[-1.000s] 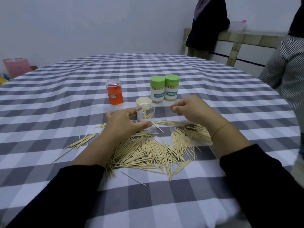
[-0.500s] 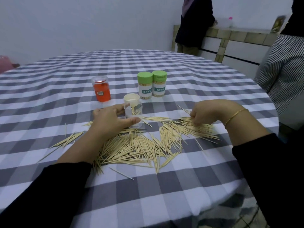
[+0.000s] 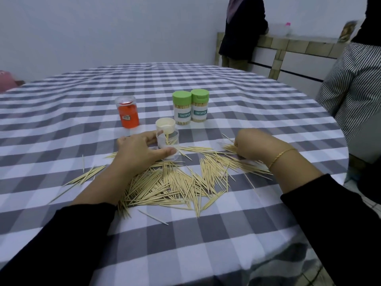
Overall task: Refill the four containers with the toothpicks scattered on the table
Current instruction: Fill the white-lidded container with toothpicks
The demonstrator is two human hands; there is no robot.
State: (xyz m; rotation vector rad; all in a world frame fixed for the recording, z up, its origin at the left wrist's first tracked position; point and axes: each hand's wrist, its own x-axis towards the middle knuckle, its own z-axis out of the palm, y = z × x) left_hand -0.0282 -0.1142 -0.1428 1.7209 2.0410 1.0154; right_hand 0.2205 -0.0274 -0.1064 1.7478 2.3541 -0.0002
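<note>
My left hand (image 3: 140,150) grips a clear container (image 3: 168,144) that stands upright on the cloth with a few toothpicks inside. Its cream lid (image 3: 165,125) lies just behind it. My right hand (image 3: 252,146) rests on the right end of the toothpick pile (image 3: 181,180), fingers curled down onto toothpicks there. Behind stand two green-lidded toothpick containers, one on the left (image 3: 181,108) and one on the right (image 3: 199,105), both full, and an orange container (image 3: 127,114) with a clear lid.
The round table wears a grey-and-white checked cloth (image 3: 185,240). Stray toothpicks (image 3: 86,175) lie to the left of my arm. One person in stripes (image 3: 354,87) stands at the table's right edge, another in black (image 3: 243,29) at the back by a low wall.
My right hand moved from beside the clear container out to the right end of the pile and lowered onto the toothpicks. The left hand kept hold of the container.
</note>
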